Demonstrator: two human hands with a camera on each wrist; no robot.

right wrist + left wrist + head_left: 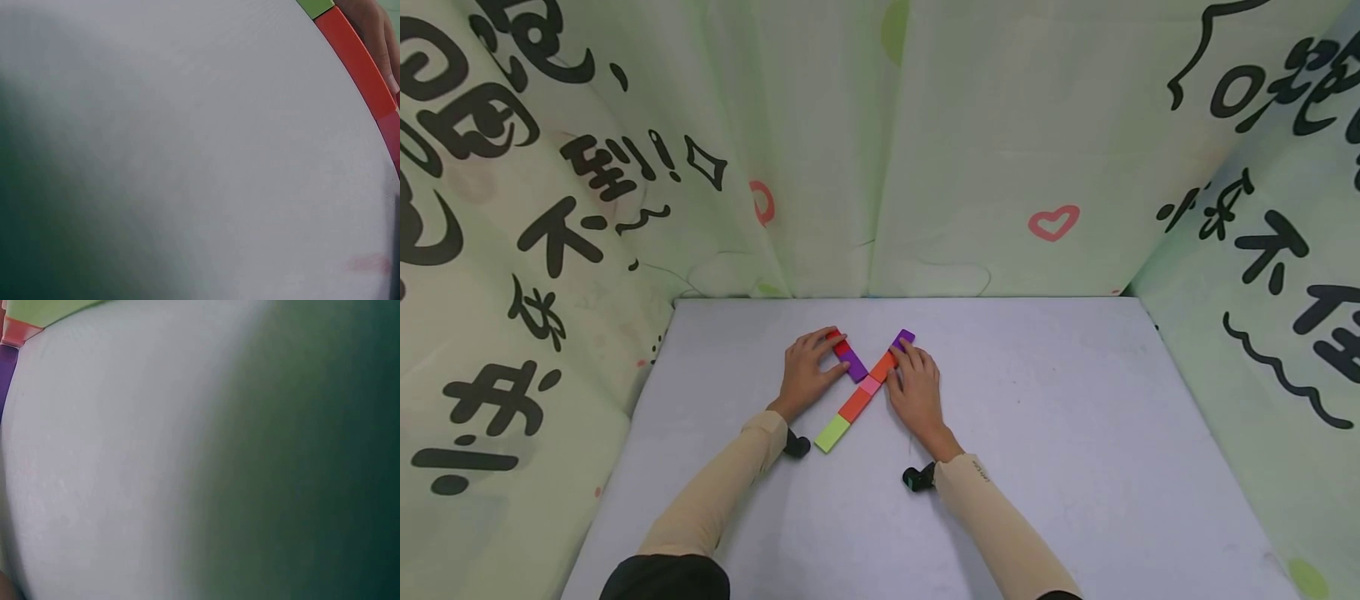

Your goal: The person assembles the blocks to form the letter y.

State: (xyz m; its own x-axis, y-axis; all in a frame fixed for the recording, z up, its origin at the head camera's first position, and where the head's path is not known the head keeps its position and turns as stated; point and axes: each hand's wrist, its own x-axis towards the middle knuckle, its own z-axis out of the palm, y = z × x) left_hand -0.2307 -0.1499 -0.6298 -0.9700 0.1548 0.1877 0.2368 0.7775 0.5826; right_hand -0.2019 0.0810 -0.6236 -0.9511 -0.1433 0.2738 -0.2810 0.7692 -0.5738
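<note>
Coloured blocks lie end to end in a Y on the white table. Its left branch has a red block and a purple block. An orange block and a second purple block form the right branch. Down the stem run a pink block, a red-orange block and a light green block. My left hand holds the left branch, fingers over its far end, thumb beside the purple block. The right hand holds the right branch, fingertips across it, thumb beside the orange block.
Pale green curtains with black lettering surround the table on the far, left and right sides. Small black devices sit at my left wrist and right wrist. Both wrist views show mostly tabletop, with blocks at the edge.
</note>
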